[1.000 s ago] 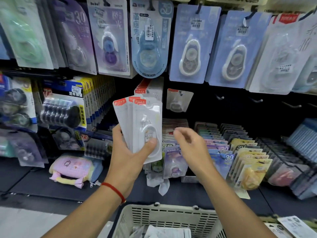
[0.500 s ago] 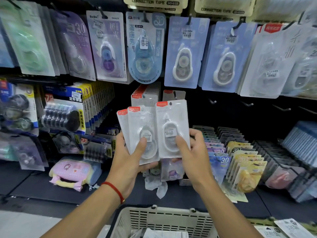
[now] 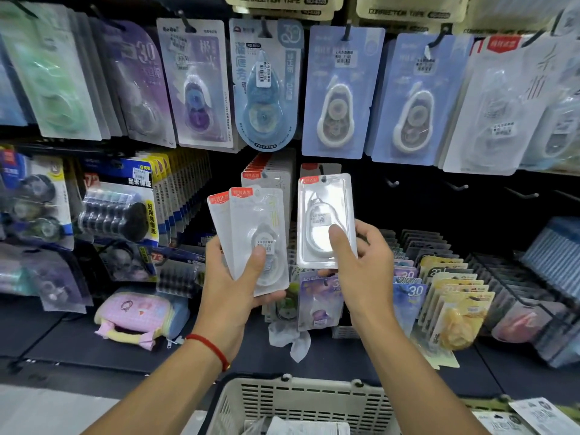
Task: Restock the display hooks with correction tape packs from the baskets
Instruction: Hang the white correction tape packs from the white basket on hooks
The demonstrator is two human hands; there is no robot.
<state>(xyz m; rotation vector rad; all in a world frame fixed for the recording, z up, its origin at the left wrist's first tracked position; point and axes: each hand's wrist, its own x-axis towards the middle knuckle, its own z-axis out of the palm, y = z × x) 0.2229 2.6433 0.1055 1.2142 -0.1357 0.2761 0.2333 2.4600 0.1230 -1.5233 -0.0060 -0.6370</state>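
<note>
Glossy rectangular pack; right hand

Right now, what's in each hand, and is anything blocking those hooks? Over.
Left hand grips a small stack of white correction tape packs. Right hand pinches a single white pack. Bare hooks at right, nothing blocking them.

Cream header cards at the top of the rack are showing "CORRECTION TAPE" in dark capitals, the nearer one adding "NO-8328". A blue teardrop pack hanging below is showing a large "30" and a small "NO.8551"-like code too blurred to confirm, while a purple pack to its left is also bearing "30". Down on the shelf, a blue card is displaying "30", and the remaining Chinese lettering and price stickers are too soft to read.
</note>
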